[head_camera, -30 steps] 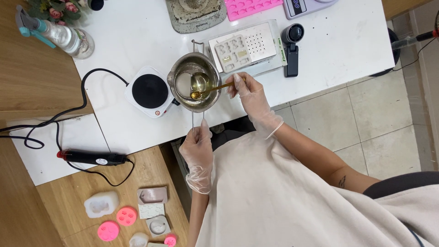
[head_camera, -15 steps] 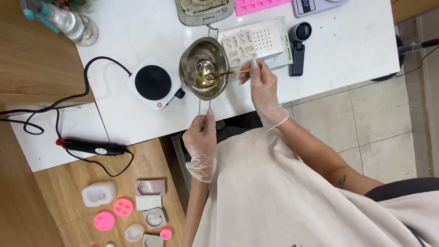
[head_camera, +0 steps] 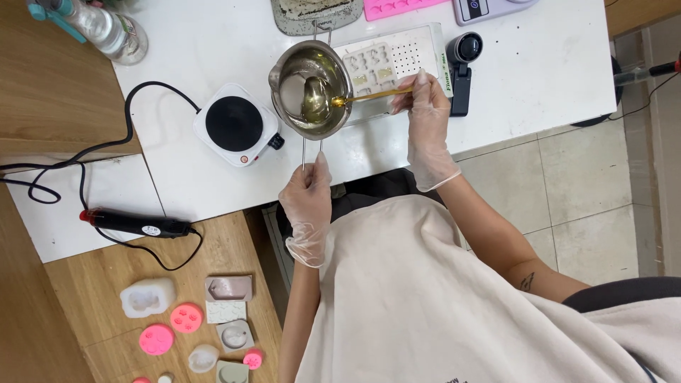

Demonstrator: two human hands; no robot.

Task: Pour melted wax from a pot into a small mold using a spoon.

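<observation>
Gripping the wire handle of a small metal pot (head_camera: 312, 89), the gloved left hand (head_camera: 306, 195) is closed around it, keeping the pot above a white table (head_camera: 539, 78). The gloved right hand (head_camera: 429, 120) pinches a gold spoon (head_camera: 340, 99) whose bowl rests in the pot's yellowish liquid, beside a black-topped hotplate (head_camera: 235, 125) and a white mould tray (head_camera: 394, 64).

hot plate (head_camera: 234, 125) left of pot (head_camera: 310, 89), mould tray (head_camera: 386, 67) right
</observation>
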